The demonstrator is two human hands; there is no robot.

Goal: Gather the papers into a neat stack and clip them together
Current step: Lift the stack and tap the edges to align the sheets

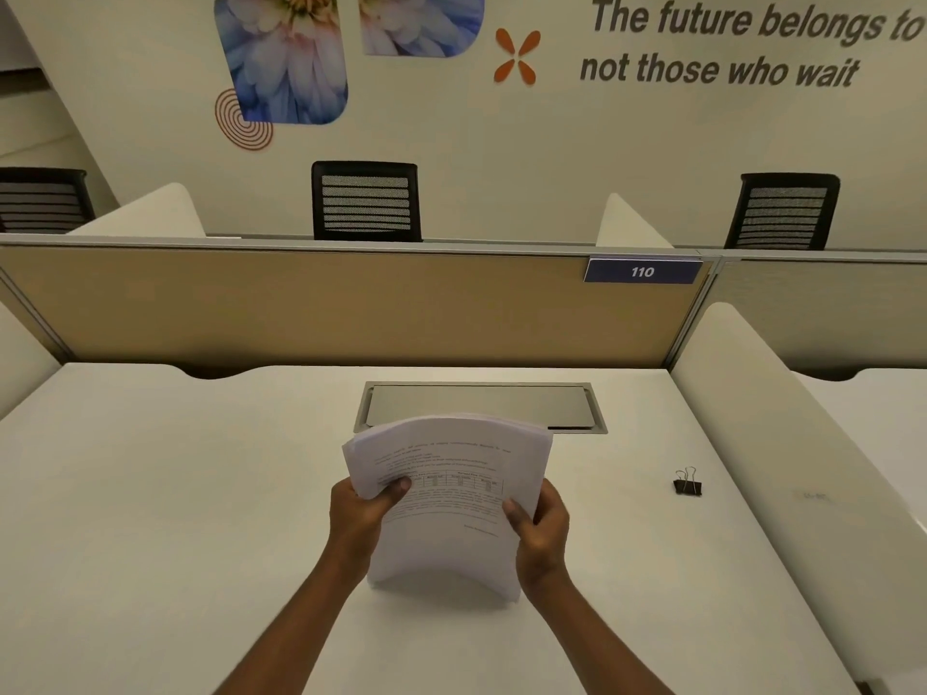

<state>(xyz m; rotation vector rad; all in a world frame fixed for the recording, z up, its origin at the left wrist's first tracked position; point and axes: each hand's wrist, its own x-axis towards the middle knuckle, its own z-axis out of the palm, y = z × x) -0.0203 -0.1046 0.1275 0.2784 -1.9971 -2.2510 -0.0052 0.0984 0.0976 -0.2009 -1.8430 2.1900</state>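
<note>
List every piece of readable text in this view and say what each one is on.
"The future belongs to" / "not those who wait": wall lettering, first line cut off at the frame's edge.
"110": blue sign on the desk partition.
Papers held in both hands: printed text and table, too small to read.

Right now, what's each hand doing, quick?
Left hand: closed on the left edge of the papers, thumb on top.
Right hand: closed on the right edge of the same papers.

A white table (150, 494) meets a tan partition (326, 308); black chairs (366, 203) stand at 12 o'clock beneath a lettered wall (552, 158).
</note>
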